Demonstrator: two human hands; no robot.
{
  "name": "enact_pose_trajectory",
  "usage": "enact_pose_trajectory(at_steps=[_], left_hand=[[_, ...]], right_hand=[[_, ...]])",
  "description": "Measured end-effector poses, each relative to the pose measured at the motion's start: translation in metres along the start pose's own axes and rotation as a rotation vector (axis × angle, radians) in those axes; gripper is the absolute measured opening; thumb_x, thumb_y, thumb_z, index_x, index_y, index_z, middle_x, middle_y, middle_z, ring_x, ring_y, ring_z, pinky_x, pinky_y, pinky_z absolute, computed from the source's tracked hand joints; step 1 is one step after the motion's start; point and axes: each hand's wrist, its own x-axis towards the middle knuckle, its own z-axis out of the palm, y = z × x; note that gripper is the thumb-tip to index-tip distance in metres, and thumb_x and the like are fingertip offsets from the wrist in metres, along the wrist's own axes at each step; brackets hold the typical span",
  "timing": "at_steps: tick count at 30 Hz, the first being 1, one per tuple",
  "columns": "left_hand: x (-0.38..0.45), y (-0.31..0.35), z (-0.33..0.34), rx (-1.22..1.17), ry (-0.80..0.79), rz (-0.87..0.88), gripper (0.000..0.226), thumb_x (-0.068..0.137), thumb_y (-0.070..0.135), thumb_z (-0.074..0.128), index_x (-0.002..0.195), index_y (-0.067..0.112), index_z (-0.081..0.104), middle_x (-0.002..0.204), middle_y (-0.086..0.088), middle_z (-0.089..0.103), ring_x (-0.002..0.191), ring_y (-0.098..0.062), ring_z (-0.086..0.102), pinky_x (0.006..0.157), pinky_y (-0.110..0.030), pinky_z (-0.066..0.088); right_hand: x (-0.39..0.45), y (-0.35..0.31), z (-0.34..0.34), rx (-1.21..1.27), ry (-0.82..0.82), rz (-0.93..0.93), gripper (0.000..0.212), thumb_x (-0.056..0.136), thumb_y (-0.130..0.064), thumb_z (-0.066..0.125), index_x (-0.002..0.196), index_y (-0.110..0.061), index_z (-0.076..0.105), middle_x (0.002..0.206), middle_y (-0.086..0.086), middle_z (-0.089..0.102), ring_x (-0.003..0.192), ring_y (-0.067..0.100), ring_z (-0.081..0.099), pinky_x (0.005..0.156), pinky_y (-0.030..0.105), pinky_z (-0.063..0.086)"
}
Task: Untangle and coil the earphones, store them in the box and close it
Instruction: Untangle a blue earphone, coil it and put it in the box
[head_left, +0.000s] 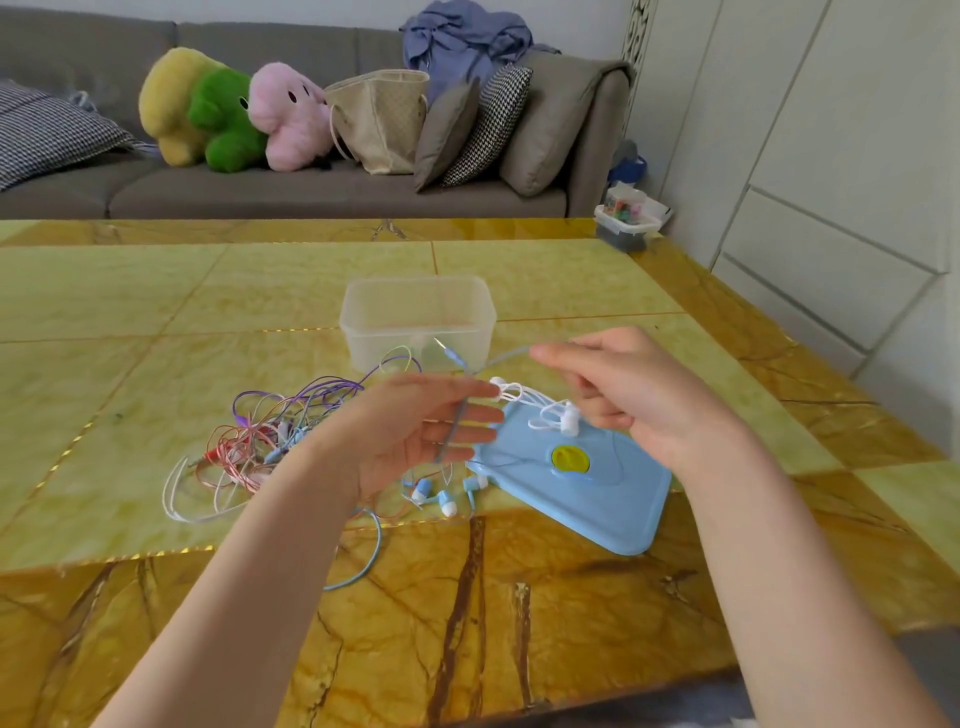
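A glossy yellow-brown marble table fills the foreground; on it lie a blue lid, tangled earphones left of it, and a clear open box beyond; a grey sofa with plush toys stands behind; the left hand, fingers straight, carries a blue-grey cable across them; the right hand pinches the same cable.

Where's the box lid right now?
The blue lid lies flat on the table, right of centre in the head view, in front of the open clear box.
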Motion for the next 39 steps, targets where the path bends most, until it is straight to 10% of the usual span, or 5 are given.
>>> enact_pose_trajectory(at_steps=[6, 11, 18, 27, 39], left_hand=[[0.012, 0.003, -0.009, -0.396, 0.139, 0.105, 0.021, 0.097, 0.018, 0.044, 0.099, 0.013, 0.063, 0.092, -0.007, 0.072, 0.074, -0.015, 0.071, 0.073, -0.029, 0.056], [0.014, 0.014, -0.017, -0.855, 0.119, 0.287, 0.024, 0.098, 0.017, 0.039, 0.102, 0.006, 0.060, 0.089, -0.013, 0.072, 0.078, -0.023, 0.072, 0.073, -0.038, 0.057], [-0.007, 0.028, -0.004, -0.855, -0.159, 0.393, 0.032, 0.083, 0.018, 0.046, 0.095, 0.003, 0.072, 0.101, -0.013, 0.071, 0.089, -0.024, 0.071, 0.072, -0.039, 0.058], [-0.018, 0.005, 0.003, 0.088, -0.322, -0.025, 0.031, 0.089, 0.022, 0.049, 0.107, 0.005, 0.067, 0.107, -0.019, 0.069, 0.094, -0.030, 0.068, 0.086, -0.038, 0.055], [0.004, 0.008, 0.000, -0.333, 0.177, 0.135, 0.020, 0.097, 0.019, 0.044, 0.100, 0.013, 0.062, 0.090, -0.005, 0.069, 0.067, -0.012, 0.068, 0.061, -0.025, 0.057]], right_hand=[[-0.011, -0.014, 0.001, 0.353, -0.455, -0.129, 0.040, 0.091, -0.036, 0.047, 0.056, -0.016, 0.049, 0.053, -0.004, 0.021, 0.044, 0.008, 0.014, 0.041, 0.022, 0.009], [-0.015, -0.010, 0.010, 0.027, -0.784, -0.080, 0.038, 0.096, -0.028, 0.043, 0.063, -0.017, 0.056, 0.050, -0.007, 0.026, 0.045, 0.008, 0.017, 0.041, 0.019, 0.012], [0.004, 0.013, 0.029, -0.314, -0.507, 0.227, 0.041, 0.098, -0.032, 0.046, 0.061, -0.015, 0.044, 0.045, -0.006, 0.025, 0.038, 0.005, 0.015, 0.036, 0.016, 0.009], [0.016, 0.023, 0.015, -0.203, 0.041, 0.091, 0.044, 0.079, -0.026, 0.074, 0.056, -0.016, 0.038, 0.050, 0.000, 0.023, 0.043, 0.012, 0.019, 0.039, 0.019, 0.015], [-0.002, 0.001, 0.015, 0.095, -0.536, -0.046, 0.027, 0.097, -0.016, 0.043, 0.103, -0.002, 0.065, 0.051, -0.005, 0.037, 0.041, 0.006, 0.017, 0.039, 0.019, 0.010]])
